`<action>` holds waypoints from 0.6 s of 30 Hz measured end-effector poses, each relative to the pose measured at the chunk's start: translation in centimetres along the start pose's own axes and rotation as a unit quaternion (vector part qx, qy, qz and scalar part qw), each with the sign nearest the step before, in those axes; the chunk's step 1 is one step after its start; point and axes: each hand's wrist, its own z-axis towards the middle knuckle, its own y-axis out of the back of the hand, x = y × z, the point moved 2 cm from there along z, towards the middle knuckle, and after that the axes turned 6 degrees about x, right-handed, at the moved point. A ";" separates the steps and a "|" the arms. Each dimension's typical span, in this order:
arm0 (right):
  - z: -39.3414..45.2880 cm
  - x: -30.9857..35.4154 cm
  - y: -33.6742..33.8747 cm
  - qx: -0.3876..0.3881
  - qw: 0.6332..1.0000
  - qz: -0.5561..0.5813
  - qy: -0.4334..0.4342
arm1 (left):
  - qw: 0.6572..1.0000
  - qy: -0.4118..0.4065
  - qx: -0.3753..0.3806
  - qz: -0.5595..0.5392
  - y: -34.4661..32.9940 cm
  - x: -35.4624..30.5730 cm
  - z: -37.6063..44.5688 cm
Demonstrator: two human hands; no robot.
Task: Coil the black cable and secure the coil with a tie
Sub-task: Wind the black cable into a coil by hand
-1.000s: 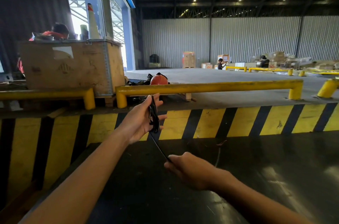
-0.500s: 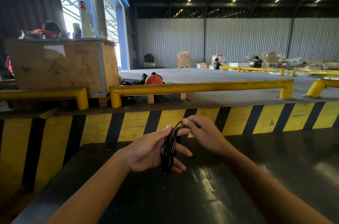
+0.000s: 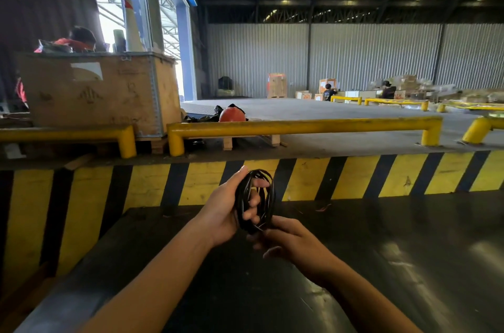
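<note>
The black cable (image 3: pixel 268 197) is wound into several upright loops around the fingers of my left hand (image 3: pixel 222 212), which grips the coil above the dark table. My right hand (image 3: pixel 289 240) sits just below and to the right, fingers pinched on the cable at the bottom of the coil. No tie can be made out; the cable's loose end is hidden between my fingers.
A dark glossy table top (image 3: pixel 381 264) lies under my hands. Beyond it runs a yellow-and-black striped kerb (image 3: pixel 354 180) with yellow rails (image 3: pixel 300 126). A wooden crate (image 3: pixel 95 92), an orange helmet (image 3: pixel 231 116) and distant people stand behind.
My right hand has dropped from the top of the coil to its bottom, laying on another loop. One second ago it was pulling a straight stretch of cable low down.
</note>
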 end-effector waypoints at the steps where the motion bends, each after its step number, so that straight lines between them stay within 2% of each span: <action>1: -0.1 0.1 0.1 -0.005 0.999 0.037 -0.010 | 1.000 -0.009 -0.018 -0.016 0.2 0.2 0.0; 7: -0.2 0.2 -0.4 -0.033 0.996 0.062 -0.046 | 0.989 -0.035 -0.099 -0.107 0.4 2.3 0.1; 11: 0.0 0.0 -0.8 -0.078 0.995 0.021 -0.058 | 0.989 -0.035 -0.075 -0.125 -0.1 4.0 -0.1; 14: 0.0 -0.2 -1.0 -0.114 0.992 0.046 -0.041 | 0.987 -0.038 -0.044 -0.149 -0.3 4.7 -0.2; 18: 0.0 -0.5 -1.3 -0.181 0.982 0.046 -0.012 | 0.985 -0.028 -0.051 -0.163 -0.3 5.6 -0.1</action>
